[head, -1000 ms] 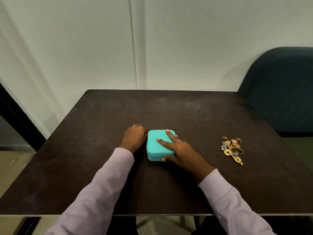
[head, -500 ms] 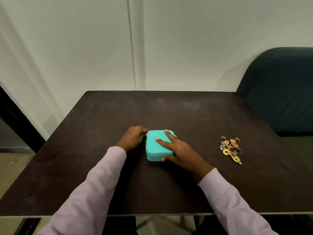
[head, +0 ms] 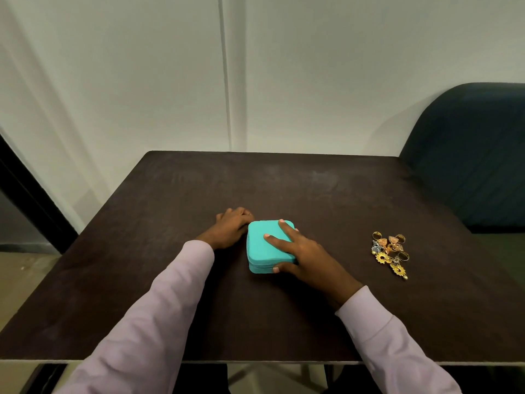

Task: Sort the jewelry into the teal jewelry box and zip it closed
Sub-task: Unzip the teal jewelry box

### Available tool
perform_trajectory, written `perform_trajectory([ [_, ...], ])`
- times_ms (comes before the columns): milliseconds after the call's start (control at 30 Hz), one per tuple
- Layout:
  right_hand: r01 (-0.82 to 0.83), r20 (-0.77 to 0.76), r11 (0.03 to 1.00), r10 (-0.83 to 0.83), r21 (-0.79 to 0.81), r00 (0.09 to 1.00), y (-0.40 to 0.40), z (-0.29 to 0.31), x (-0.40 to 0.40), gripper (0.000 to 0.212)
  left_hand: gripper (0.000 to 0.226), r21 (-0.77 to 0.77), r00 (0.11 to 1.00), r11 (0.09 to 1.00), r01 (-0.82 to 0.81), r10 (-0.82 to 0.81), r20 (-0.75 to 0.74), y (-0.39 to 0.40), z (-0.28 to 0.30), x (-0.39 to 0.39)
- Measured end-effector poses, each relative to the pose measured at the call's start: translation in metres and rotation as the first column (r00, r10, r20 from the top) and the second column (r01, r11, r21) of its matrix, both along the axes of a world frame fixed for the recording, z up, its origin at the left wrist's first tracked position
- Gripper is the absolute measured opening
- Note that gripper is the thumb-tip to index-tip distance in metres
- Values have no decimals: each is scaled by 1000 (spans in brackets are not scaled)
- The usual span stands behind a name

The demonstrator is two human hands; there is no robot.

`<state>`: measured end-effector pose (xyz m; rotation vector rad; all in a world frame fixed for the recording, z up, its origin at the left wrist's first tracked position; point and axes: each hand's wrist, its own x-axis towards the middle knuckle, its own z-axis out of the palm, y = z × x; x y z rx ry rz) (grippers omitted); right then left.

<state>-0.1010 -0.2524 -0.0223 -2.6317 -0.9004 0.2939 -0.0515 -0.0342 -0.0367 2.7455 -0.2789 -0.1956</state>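
Observation:
The teal jewelry box [head: 262, 245] lies closed on the dark table [head: 312, 189], near the middle. My right hand [head: 301, 251] rests on its lid with straight fingers, and the thumb touches the front side at the zipper seam. My left hand [head: 231, 227] sits at the box's back left corner, fingers curled and pinching at the zipper line. The pull itself is hidden under them. A small heap of gold and silver jewelry [head: 390, 254] lies on the table, well to the right of the box and apart from both hands.
A dark blue chair back [head: 471, 155] stands at the table's right rear corner. A pale wall runs behind the table's far edge. The near table edge lies under my forearms.
My left hand has slid along the box's left side toward its back corner. My right hand has stayed on the lid. The box and the jewelry have not shifted.

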Motion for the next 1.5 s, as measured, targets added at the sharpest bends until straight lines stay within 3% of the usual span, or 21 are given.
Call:
perform_trajectory([
  [367, 34, 41, 999, -35, 10, 999, 4, -4, -4, 64, 32, 205, 981, 975, -81, 42, 188, -5, 0, -19],
  [767, 44, 27, 999, -44, 1, 999, 5, -2, -7, 65, 32, 243, 981, 958, -150, 114, 156, -6, 2, -31],
  [867, 41, 23, 999, -41, 0, 999, 5, -1, -6, 65, 32, 162, 974, 970, -182, 154, 168, -8, 1, -34],
  [933, 37, 14, 999, -37, -17, 999, 5, 1, -4, 66, 34, 11, 967, 979, -204, 199, 162, -8, 0, -37],
  [1000, 34, 3, 999, -33, -38, 999, 4, 4, -2, 67, 51, -144, 981, 972, -187, 193, 28, -1, -2, -41],
  [1100, 23, -3, 997, -23, -67, 1000, 4, 7, -1, 70, 96, -281, 957, 953, -113, 28, -288, 17, 0, -50],
  [1167, 23, -7, 997, -23, -80, 1000, 4, 10, 1, 70, 112, -308, 934, 949, -71, -45, -355, 21, 1, -53],
  [1300, 15, 4, 995, -15, -94, 1000, 4, 14, 6, 71, 114, -192, 978, 980, -48, 7, -209, 6, -7, -56],
  [1500, 55, 57, 995, -59, 79, 997, 0, 20, 15, 61, 109, -233, 993, 969, -84, 62, -100, 2, -13, -59],
])
